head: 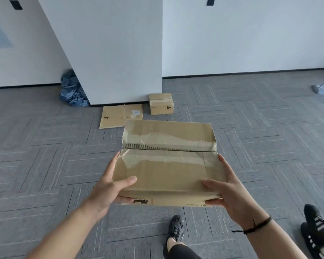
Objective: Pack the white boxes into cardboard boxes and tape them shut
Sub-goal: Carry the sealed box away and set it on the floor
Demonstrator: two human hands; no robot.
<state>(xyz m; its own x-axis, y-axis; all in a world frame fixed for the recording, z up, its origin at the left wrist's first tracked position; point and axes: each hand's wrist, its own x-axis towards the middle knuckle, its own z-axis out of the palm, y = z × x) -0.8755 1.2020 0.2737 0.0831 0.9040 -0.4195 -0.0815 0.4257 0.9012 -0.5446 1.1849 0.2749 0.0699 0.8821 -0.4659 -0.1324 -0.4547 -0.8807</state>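
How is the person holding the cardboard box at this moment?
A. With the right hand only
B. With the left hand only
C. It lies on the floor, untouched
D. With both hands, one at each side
D: the left hand and the right hand each grip one side of the cardboard box, which is above the carpet.

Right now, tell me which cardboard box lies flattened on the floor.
The flattened cardboard box, left of the small assembled box; the third box is held up by both hands.
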